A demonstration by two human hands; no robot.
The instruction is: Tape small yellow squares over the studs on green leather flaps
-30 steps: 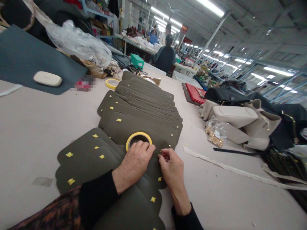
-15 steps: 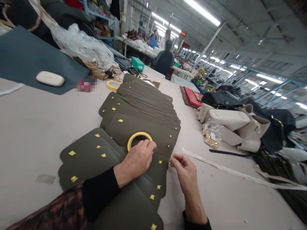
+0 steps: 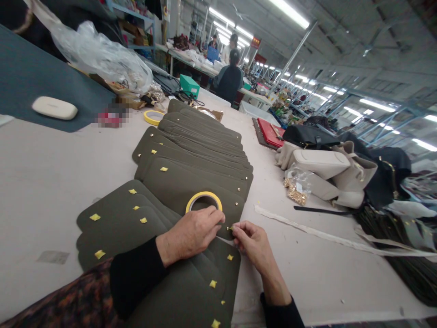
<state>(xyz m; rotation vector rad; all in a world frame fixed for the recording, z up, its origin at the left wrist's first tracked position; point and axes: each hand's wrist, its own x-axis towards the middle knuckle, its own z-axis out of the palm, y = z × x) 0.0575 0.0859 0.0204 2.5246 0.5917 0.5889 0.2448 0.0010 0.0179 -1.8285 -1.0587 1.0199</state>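
Overlapping dark olive panels (image 3: 191, 182) with rounded corners run up the table, some bearing small yellow tape pieces (image 3: 164, 169) and others small metal studs. My left hand (image 3: 193, 232) is closed on a roll of yellow tape (image 3: 204, 195) held over the panels. Beside it on the right, my right hand (image 3: 251, 239) pinches a small yellow piece of tape (image 3: 231, 228) at the edge of a panel, close to a stud.
Another yellow tape roll (image 3: 153, 117) lies beyond the panels. Beige bags (image 3: 321, 161), a bag of gold hardware (image 3: 296, 191) and a pale strip (image 3: 307, 232) are on the right. A person (image 3: 230, 79) sits farther back.
My right hand has moved left with the yellow piece, from beside the panels to a panel's edge. My left hand and the tape roll have shifted slightly right. The view has shifted a little.
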